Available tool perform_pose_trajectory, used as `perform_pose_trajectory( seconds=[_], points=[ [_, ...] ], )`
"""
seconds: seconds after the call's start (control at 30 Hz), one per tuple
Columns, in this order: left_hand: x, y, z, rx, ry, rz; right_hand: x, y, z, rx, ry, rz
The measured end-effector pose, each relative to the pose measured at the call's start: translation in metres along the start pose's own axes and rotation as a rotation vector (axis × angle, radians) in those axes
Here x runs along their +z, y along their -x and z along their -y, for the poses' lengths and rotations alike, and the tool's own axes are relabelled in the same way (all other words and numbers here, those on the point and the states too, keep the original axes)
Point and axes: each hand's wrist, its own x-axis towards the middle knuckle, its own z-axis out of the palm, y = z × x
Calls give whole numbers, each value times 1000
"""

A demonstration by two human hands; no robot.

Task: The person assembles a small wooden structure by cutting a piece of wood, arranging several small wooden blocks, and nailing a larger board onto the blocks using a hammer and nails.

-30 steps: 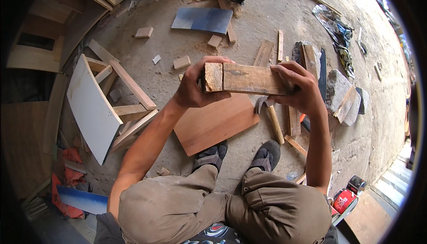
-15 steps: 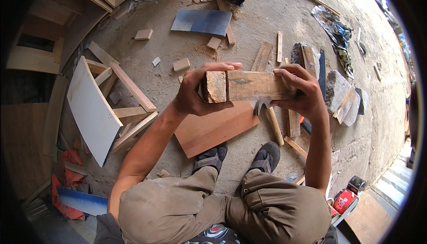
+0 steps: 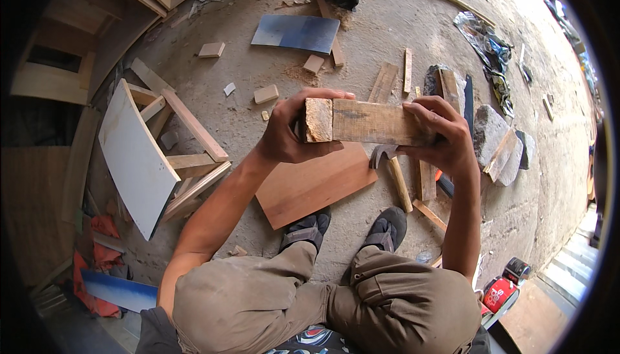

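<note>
Both hands (image 3: 294, 135) (image 3: 442, 137) still grip the wooden block (image 3: 365, 121), now slightly lower.

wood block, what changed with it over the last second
The wood block has turned a little in the hands, so its rough cut end now faces the camera more squarely. The left hand and right hand keep their grip on its two ends. The hammer and board on the floor stayed put.

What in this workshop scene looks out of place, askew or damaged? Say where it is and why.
The white panel left of the left hand leans tilted on a loose timber frame. Offcuts and sawdust lie scattered on the concrete floor. The wooden block, held in both hands, has a rough, chipped end.
</note>
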Motion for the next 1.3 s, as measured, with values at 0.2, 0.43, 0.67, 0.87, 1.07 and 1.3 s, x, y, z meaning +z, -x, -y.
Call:
perform_pose_trajectory(
  seconds=[0.2, 0.43, 0.67, 0.87, 1.07, 1.3],
  points=[
    [-5, -1, 4, -22, -34, 49, 1, 4, -1, 1, -4, -2],
    [-6, 1, 2, -29, -82, 98, 7, 8, -3, -15, -52, -22],
    [5, 8, 9, -197, 12, -27, 15, 9, -3, 62, -64, -6],
    [1, 22, 19, -296, -2, -90, 17, 5, -6, 98, -92, 85],
    [-5, 26, 29, -688, 305, -324, 24, 8, -29, 214, -299, -289],
    [17, 23, 42, -936, 711, -502, 86, 11, -31, 517, -918, -507]
  ],
)
